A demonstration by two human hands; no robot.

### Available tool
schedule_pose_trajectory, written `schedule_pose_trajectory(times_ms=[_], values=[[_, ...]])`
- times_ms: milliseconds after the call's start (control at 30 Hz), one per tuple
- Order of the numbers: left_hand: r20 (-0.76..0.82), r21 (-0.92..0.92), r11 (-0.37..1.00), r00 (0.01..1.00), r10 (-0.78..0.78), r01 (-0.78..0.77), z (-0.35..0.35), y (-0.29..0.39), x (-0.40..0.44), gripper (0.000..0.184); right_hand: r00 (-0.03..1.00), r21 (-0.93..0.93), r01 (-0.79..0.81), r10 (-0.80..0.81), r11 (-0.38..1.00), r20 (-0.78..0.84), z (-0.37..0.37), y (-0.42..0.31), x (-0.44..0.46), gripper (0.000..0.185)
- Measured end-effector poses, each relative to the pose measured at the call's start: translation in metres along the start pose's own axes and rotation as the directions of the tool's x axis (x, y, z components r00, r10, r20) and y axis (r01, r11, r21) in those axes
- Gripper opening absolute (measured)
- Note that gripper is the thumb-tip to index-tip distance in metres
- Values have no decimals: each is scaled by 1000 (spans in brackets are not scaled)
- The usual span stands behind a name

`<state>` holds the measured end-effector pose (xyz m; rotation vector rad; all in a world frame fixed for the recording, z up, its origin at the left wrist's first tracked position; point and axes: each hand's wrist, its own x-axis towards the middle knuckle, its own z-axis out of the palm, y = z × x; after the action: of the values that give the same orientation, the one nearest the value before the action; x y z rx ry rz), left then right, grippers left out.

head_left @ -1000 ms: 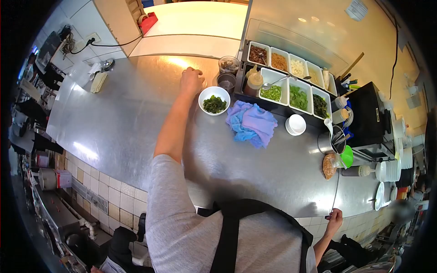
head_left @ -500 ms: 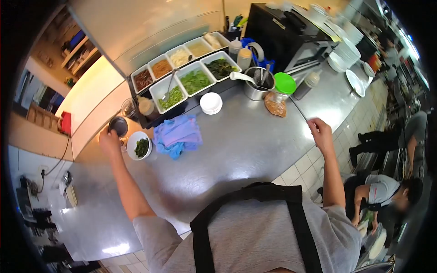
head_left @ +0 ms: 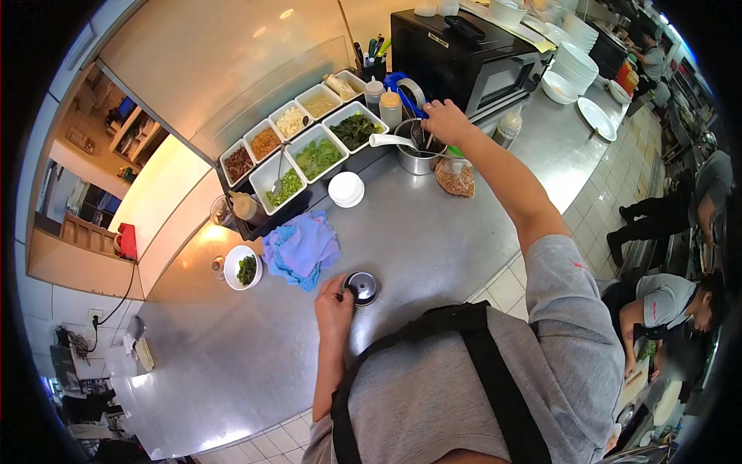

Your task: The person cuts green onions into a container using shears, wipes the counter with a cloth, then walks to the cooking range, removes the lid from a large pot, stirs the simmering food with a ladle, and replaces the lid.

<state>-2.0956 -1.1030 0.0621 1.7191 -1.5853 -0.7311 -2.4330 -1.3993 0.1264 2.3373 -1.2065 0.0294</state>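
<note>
My left hand [head_left: 333, 308] holds a small dark round dish [head_left: 361, 288] by its rim, low over the counter near my body. My right hand [head_left: 447, 121] reaches over a steel pot [head_left: 418, 162], its fingers closed at the top of the utensils standing there. Exactly what they grip is hidden. A white ladle-like handle [head_left: 393, 141] sticks out of the pot to the left. Beside the pot lies a clear bag of brown bits [head_left: 455, 178], and a green lid [head_left: 454, 151] is mostly covered by my forearm. A white bowl with dark greens [head_left: 243, 268] stands at the left.
White tubs of chopped greens [head_left: 318, 158] and toppings line the back of the steel counter [head_left: 232, 371]. A blue-purple cloth [head_left: 301, 247] and stacked white dishes [head_left: 346, 189] lie before them. A black oven [head_left: 456, 66] stands behind the pot. Co-workers [head_left: 665, 309] are at the right.
My left hand has brought the dark dish from beside the bowl of greens rightward, close to my body. My right hand has moved from the counter's right edge up to the pot.
</note>
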Motion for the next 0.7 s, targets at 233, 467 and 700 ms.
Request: schedule_pose_trajectory(times_ms=[233,467,700], values=[[65,41,985,984,167,-170,15,28,-20,83,969,-9,-107,107,994,223,-74,7,-3,8],[-56,98,981,983,174,-168,64,59,-16,79,966,253,-253,232,934,111,-113,34,-99,17],[128,-30,918,909,396,-396,169,155,-16,88,758,896,-423,595,137,267,-132,81,-335,19]])
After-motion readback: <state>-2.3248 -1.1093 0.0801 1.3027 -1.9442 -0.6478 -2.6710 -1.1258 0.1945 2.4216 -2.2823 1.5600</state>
